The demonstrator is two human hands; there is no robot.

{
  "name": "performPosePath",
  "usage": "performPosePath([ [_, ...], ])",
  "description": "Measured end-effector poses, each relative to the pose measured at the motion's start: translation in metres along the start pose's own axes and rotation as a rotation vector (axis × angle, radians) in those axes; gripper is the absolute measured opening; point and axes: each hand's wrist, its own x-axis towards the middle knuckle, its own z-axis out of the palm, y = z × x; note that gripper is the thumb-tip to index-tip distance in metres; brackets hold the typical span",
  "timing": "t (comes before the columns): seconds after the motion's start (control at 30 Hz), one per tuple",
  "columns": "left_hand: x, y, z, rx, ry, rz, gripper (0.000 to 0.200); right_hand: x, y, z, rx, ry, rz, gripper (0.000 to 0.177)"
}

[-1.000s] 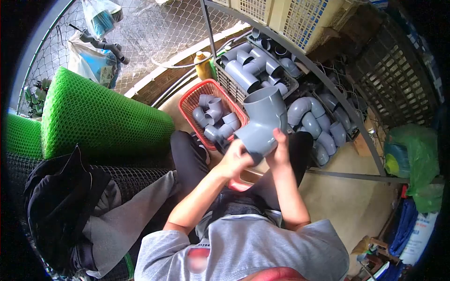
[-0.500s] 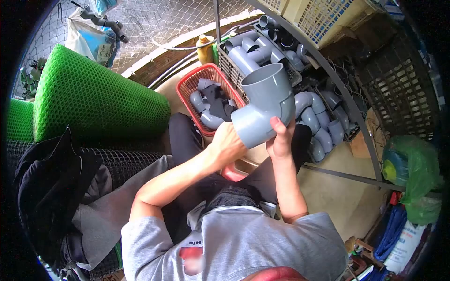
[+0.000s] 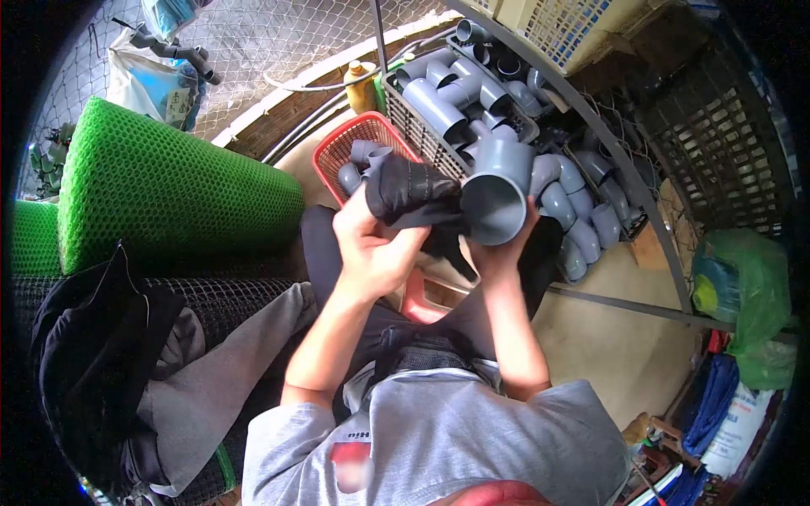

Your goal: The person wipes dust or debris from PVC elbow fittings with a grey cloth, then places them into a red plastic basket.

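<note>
So the left hand (image 3: 380, 253) has a bunched black cloth (image 3: 413, 194) gripped in curled fingers, thumb pressed against it, held up in front of the knees. The right hand (image 3: 504, 253) is wrapped partway around a grey fitting (image 3: 498, 181) from below and the right side, opened about as wide as the pipe is thick. That fitting is up in the air just right of the cloth, with one round mouth tipped back toward the wearer (I can't tell if cloth and rim actually touch). Behind the cloth there's a red basket (image 3: 325, 173) on the floor with more grey fittings in it, partly hidden. Past that sits a black crate (image 3: 410, 115) piled with pipe pieces, a yellow bottle (image 3: 361, 91) near its left corner, and a heap of curved elbows (image 3: 582, 207) to the right. Big green mesh roll (image 3: 181, 185) off to the left, dark jacket (image 3: 97, 354) below it.
</note>
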Motion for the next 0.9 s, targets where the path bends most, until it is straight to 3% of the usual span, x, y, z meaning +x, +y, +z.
performPosePath([
  [0.03,0.010,0.011,-0.004,0.134,-0.031,0.137,0.027,0.004,0.005,-0.025,0.264,-0.266,0.173,0.077],
  [0.07,0.024,0.021,-0.004,0.254,-0.052,0.341,0.028,-0.004,0.014,-0.013,0.218,-0.506,0.193,0.072],
  [0.13,0.040,0.031,0.003,0.218,-0.039,0.410,0.028,-0.015,0.037,-0.006,-0.064,-0.712,-0.174,0.072],
  [0.17,0.047,0.037,0.006,0.222,-0.056,0.447,0.027,-0.016,0.042,-0.003,-0.056,-0.714,-0.174,0.072],
  [0.23,0.056,0.048,0.022,0.143,-0.059,0.459,0.027,-0.016,0.049,0.005,0.333,-0.435,0.183,0.084],
  [0.27,0.054,0.047,0.025,0.146,-0.075,0.397,0.028,-0.017,0.052,0.010,0.339,-0.437,0.181,0.084],
  [0.33,0.056,0.041,0.025,0.250,-0.216,0.498,0.028,-0.020,0.055,0.018,0.004,-0.292,0.065,0.080],
  [0.37,0.051,0.040,0.018,0.393,-0.363,0.467,0.031,-0.018,0.058,0.013,0.155,-0.278,0.099,0.075],
  [0.4,0.035,0.022,0.012,0.486,-0.465,0.352,0.041,-0.021,0.056,0.015,0.020,-0.288,0.005,0.073],
  [0.47,0.019,-0.011,0.003,0.700,-0.681,0.358,0.050,-0.031,0.049,0.016,-0.482,-0.387,-0.477,0.072],
  [0.5,0.010,-0.013,0.001,0.748,-0.708,0.311,0.048,-0.020,0.037,0.013,0.083,-0.242,0.051,0.070],
  [0.53,0.000,-0.015,-0.002,0.797,-0.732,0.262,0.047,-0.020,0.035,0.011,0.086,-0.242,0.047,0.070],
  [0.57,-0.003,-0.020,-0.007,0.930,-0.861,0.235,0.042,-0.024,0.032,0.018,-0.032,-0.124,0.026,0.070],
  [0.6,-0.006,-0.023,-0.013,0.930,-0.862,0.233,0.042,-0.028,0.029,0.022,-0.151,-0.002,0.008,0.069],
  [0.67,-0.007,-0.022,-0.017,0.944,-0.933,0.048,0.028,-0.028,0.025,0.017,-0.185,-0.008,-0.025,0.067],
  [0.7,0.002,-0.010,-0.010,1.182,-1.202,-0.188,0.038,-0.028,0.021,0.017,-0.275,-0.046,-0.032,0.066],
  [0.73,0.001,-0.016,-0.008,1.179,-1.204,-0.191,0.038,-0.031,0.019,0.017,-0.367,-0.081,-0.034,0.065],
  [0.77,-0.002,-0.027,-0.009,0.942,-1.076,0.030,0.041,-0.033,0.018,0.021,-0.399,-0.135,-0.014,0.067],
  [0.8,-0.005,-0.036,-0.011,0.705,-0.933,0.241,0.044,-0.031,0.026,0.021,-0.454,-0.182,-0.124,0.072],
  [0.83,-0.014,-0.035,-0.018,0.659,-0.985,-0.032,0.057,-0.031,0.026,0.021,-0.456,-0.215,-0.122,0.075],
  [0.87,-0.015,-0.037,-0.018,0.661,-0.984,-0.025,0.057,-0.031,0.026,0.021,-0.457,-0.248,-0.124,0.077],
  [0.9,-0.013,-0.040,-0.017,0.455,-0.960,-0.099,0.065,-0.031,0.025,0.020,-0.457,-0.253,-0.132,0.077],
])
